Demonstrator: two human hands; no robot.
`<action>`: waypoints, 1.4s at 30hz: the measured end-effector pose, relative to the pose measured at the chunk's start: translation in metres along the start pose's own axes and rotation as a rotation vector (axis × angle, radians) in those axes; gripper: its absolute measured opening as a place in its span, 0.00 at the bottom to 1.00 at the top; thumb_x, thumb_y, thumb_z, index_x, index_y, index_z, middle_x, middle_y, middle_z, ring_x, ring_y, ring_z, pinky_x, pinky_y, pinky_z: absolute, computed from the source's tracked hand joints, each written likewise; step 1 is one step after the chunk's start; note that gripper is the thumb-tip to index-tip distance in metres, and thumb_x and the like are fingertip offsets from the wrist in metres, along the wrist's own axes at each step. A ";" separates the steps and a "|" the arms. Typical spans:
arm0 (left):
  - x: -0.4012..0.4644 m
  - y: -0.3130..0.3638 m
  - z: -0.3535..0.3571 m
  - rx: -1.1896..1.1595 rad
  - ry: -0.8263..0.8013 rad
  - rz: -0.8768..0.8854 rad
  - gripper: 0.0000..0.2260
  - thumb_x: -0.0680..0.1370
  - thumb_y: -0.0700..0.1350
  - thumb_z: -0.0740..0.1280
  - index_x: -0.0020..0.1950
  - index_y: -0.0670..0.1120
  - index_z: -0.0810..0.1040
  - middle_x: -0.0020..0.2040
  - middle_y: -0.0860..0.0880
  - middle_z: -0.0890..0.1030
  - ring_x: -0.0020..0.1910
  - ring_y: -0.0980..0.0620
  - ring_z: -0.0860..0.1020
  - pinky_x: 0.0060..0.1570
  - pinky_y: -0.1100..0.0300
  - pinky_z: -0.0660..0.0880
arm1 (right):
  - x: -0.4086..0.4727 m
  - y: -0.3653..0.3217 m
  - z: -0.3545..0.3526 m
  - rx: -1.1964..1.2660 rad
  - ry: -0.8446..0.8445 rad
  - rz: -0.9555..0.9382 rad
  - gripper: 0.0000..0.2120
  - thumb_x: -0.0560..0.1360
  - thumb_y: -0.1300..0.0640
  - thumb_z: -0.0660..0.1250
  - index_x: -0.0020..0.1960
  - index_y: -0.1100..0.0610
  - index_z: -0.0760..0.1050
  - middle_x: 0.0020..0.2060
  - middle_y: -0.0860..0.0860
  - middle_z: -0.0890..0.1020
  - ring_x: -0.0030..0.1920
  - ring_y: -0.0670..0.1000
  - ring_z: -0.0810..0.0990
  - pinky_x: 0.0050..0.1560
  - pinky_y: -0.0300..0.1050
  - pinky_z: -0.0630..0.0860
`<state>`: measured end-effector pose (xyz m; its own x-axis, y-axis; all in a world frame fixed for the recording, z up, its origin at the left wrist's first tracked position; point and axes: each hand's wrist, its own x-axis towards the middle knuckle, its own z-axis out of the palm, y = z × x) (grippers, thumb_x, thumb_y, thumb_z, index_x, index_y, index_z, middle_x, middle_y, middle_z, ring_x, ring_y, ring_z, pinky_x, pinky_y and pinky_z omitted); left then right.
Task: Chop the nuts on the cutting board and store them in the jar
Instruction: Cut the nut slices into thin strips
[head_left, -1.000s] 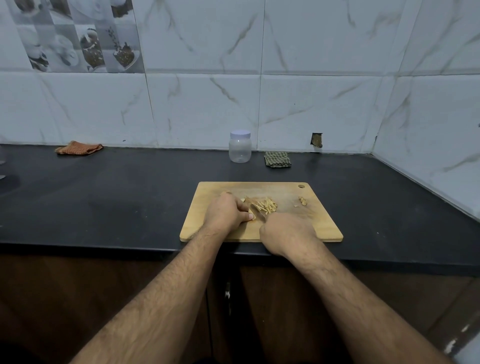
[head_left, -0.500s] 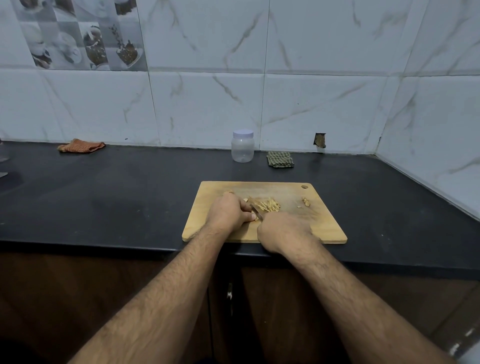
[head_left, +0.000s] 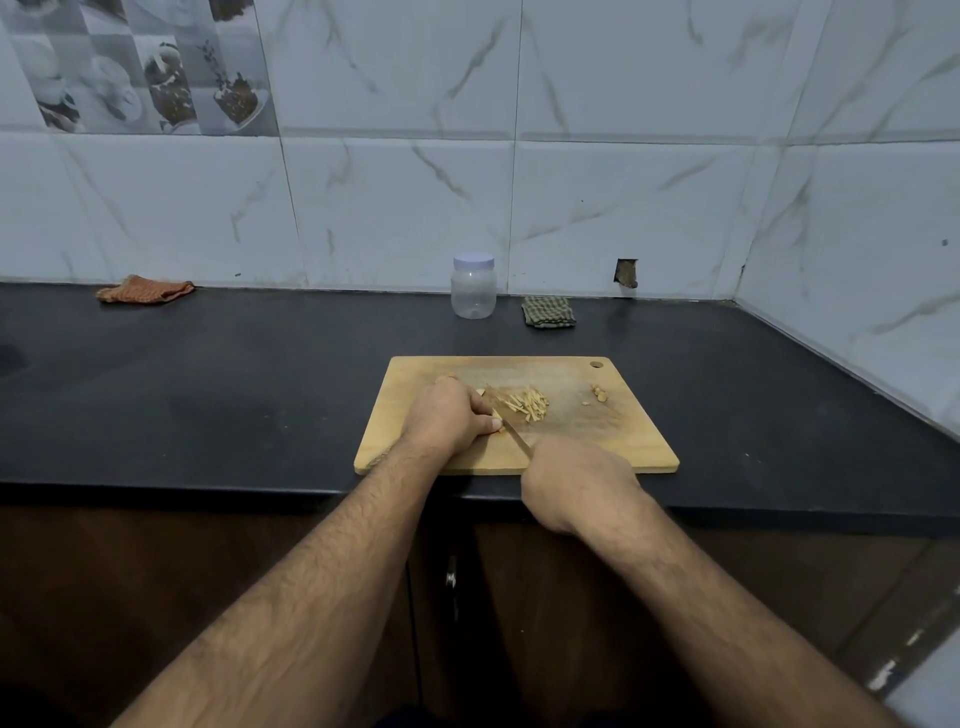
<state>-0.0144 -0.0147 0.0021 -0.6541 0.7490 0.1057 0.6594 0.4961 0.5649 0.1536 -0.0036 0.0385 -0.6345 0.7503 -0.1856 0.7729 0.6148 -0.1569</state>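
Little has shifted over the last second: both hands keep their posts on the cutting board (head_left: 613, 436), and the knife (head_left: 511, 428) has only edged along the nut, its blade now lying closer to the left fingertips, while the view itself has tilted slightly. That reads as one more slice in a run of slices, so the chopping step looks to be in hand and not finished.

Nearest the board's front edge, the right hand (head_left: 579, 480) is closed around the knife handle, which the fist hides completely; only the blade shows, angling up and left across the board. Just beyond it, the left hand (head_left: 451, 418) is curled, fingertips pinning a pale nut (head_left: 496, 414) against the wood right beside the blade. On the blade's far side lies a heap of chopped nuts (head_left: 527, 404), cut into thin slivers. Toward the board's right rear corner sit a few whole nuts (head_left: 599, 393), not yet cut.

Well behind the board, against the wall, stands the jar (head_left: 473, 287), clear, apparently empty, its pale lid on; storing has not begun. Right of the jar lies a dark checked cloth (head_left: 548, 313); far left of the board, an orange cloth (head_left: 145, 289).

No brand, label or writing can be read anywhere.
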 end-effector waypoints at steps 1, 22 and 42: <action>0.000 0.000 0.000 0.006 -0.001 0.003 0.11 0.75 0.51 0.74 0.56 0.52 0.85 0.57 0.54 0.83 0.56 0.55 0.78 0.48 0.63 0.70 | -0.001 0.002 0.001 0.001 0.006 -0.002 0.12 0.78 0.57 0.63 0.60 0.53 0.75 0.51 0.50 0.79 0.49 0.53 0.77 0.44 0.49 0.72; 0.003 0.004 -0.005 0.064 -0.062 0.019 0.11 0.75 0.52 0.73 0.56 0.55 0.85 0.57 0.54 0.83 0.52 0.56 0.77 0.47 0.63 0.71 | 0.005 0.005 -0.003 0.021 0.039 0.001 0.13 0.79 0.57 0.61 0.63 0.54 0.74 0.54 0.52 0.79 0.52 0.53 0.78 0.49 0.49 0.76; -0.002 0.007 -0.005 0.100 -0.060 0.020 0.10 0.74 0.55 0.73 0.54 0.56 0.85 0.53 0.52 0.83 0.53 0.53 0.79 0.53 0.58 0.76 | 0.013 -0.004 -0.011 -0.032 0.060 -0.048 0.15 0.80 0.57 0.57 0.64 0.57 0.75 0.58 0.54 0.80 0.55 0.55 0.79 0.49 0.48 0.75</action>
<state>-0.0104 -0.0148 0.0094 -0.6189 0.7828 0.0652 0.7077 0.5197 0.4785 0.1421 0.0066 0.0474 -0.6700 0.7325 -0.1205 0.7422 0.6569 -0.1331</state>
